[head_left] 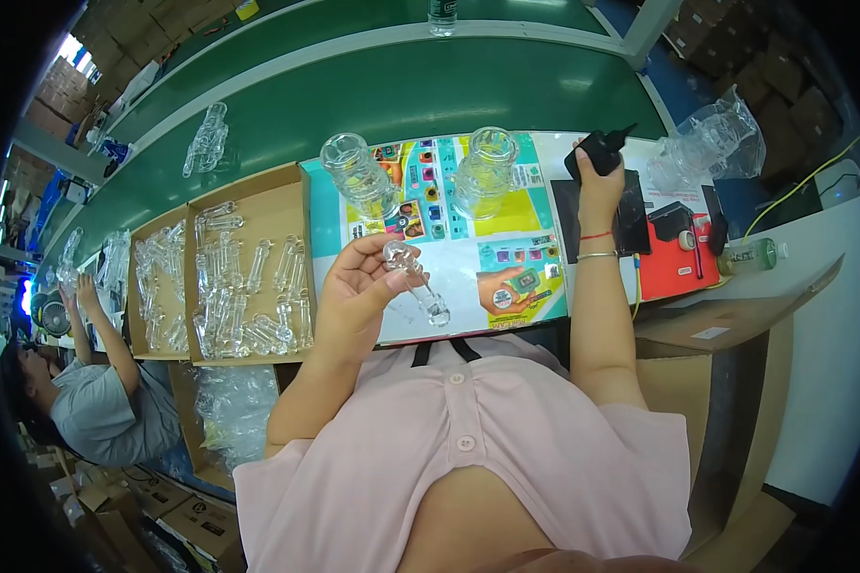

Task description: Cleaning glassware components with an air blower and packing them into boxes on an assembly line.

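My left hand [352,291] is closed around a small see-through glass piece [435,307], a stem with rounded ends, tilted down to the right over the front of the work surface. Out to the right, my right hand [599,181] grips a black bottle [602,151] whose thin pointed nozzle aims to the upper right. Between the hands and farther back stand two larger ribbed glass vessels, a left one [358,177] and a right one [487,174]. They rest on a colourful printed sheet [526,224], apart from both hands.
Left of me, a divided cardboard tray [258,196] holds several glass stems [225,277]. A plastic-wrapped glass vessel [712,148] stands far right, near a green-tinted bottle [750,256]. An open carton [726,315] is at my right side. Another person [115,401] works at the far left.
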Action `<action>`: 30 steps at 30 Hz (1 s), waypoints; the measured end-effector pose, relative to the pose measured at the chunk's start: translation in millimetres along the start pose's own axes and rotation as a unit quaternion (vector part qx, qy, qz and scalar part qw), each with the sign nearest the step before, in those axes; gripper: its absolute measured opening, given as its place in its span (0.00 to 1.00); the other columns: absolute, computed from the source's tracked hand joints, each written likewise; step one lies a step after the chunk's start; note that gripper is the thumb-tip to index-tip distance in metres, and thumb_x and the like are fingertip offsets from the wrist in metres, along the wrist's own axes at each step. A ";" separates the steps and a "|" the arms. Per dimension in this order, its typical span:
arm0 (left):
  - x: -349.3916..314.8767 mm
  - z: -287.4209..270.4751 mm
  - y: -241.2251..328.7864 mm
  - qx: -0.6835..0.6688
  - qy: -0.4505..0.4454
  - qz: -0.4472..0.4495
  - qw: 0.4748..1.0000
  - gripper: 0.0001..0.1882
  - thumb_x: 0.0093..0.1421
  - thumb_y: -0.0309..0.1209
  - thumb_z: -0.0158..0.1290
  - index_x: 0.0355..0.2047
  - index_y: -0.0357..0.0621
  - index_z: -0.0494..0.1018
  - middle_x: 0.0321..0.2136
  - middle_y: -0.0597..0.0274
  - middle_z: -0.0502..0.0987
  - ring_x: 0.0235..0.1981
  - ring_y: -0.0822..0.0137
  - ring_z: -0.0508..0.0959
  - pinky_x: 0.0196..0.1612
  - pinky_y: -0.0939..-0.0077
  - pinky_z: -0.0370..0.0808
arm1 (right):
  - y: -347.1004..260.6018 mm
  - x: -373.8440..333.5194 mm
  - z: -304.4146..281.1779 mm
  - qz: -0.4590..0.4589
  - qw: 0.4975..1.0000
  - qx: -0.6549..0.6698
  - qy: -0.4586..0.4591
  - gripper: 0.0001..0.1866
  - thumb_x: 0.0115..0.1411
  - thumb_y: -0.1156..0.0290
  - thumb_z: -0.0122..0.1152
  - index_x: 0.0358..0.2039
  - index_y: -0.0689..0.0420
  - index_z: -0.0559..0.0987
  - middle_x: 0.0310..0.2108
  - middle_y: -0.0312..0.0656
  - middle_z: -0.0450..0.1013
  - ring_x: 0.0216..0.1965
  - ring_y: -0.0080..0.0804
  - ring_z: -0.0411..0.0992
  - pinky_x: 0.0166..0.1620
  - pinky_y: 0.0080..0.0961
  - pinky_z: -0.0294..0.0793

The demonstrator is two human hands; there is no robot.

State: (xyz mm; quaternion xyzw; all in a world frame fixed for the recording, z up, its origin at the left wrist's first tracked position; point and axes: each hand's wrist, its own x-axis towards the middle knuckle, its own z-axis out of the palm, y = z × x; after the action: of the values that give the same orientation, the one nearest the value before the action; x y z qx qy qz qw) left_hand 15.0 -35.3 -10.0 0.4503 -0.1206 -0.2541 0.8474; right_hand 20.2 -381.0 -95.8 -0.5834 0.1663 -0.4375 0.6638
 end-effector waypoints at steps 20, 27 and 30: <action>28.5 14.4 -26.2 -0.128 -0.042 -0.165 0.977 0.17 0.56 0.33 0.52 0.44 0.42 0.63 0.37 0.61 0.73 0.37 0.71 0.73 0.41 0.75 0.72 | -90.2 -71.2 45.9 -0.243 0.928 -0.035 -0.282 0.19 0.60 0.66 0.47 0.47 0.67 0.64 0.43 0.51 0.68 0.45 0.37 0.68 0.50 0.31 0.64; 48.8 26.6 -48.7 -0.062 -0.067 -0.155 0.984 0.17 0.56 0.31 0.52 0.44 0.41 0.62 0.44 0.58 0.68 0.40 0.67 0.72 0.45 0.73 0.69 | -82.0 -108.4 55.1 -0.006 0.920 0.034 -0.389 0.22 0.57 0.66 0.54 0.48 0.65 0.64 0.42 0.50 0.69 0.46 0.34 0.69 0.53 0.32 0.63; 72.6 20.1 -72.9 0.207 0.019 0.116 0.971 0.29 0.49 0.30 0.59 0.49 0.40 0.59 0.46 0.54 0.66 0.46 0.63 0.69 0.51 0.69 0.64 | -77.8 -84.0 47.3 -0.036 0.958 0.141 -0.248 0.18 0.59 0.68 0.50 0.46 0.64 0.64 0.39 0.48 0.70 0.44 0.35 0.70 0.52 0.33 0.65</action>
State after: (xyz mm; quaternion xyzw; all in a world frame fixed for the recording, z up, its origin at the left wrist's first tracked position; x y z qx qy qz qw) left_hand 43.9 -122.5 -60.6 0.6032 -0.2063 -0.1150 0.7618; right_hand -22.5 -281.2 -36.1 -0.5797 -0.0883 -0.3216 0.7435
